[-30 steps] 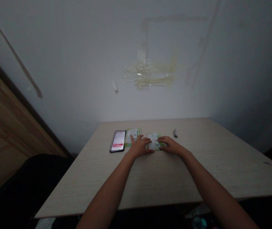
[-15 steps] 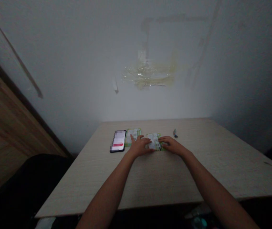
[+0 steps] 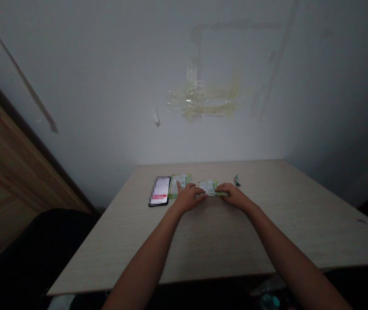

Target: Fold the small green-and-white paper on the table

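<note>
Between my hands, on the table, is a flat green-and-white printed packet (image 3: 208,187); whether it is paper or plastic I cannot tell. Its near edge is bent up, so it looks shorter from front to back. My left hand (image 3: 188,198) grips its left side with thumb and fingertips. On the right side, my right hand (image 3: 232,194) has thumb and fingers pinched on it, hiding that corner. A second green-and-white printed packet (image 3: 179,181) lies flat just beyond my left hand, partly covered by its fingers.
A phone (image 3: 160,190) with a lit screen lies left of the second packet. Farther right sits a small crumpled wrapper (image 3: 237,180). The pale wooden table (image 3: 216,241) meets a wall (image 3: 106,107) with tape on it. A dark shape (image 3: 42,245) stands beside the table's left edge.
The near edge of the packet between my hands has come up and folded away from me. My left thumb and right fingers have shifted slightly with it. Phone, second packet and wrapper have not moved.
</note>
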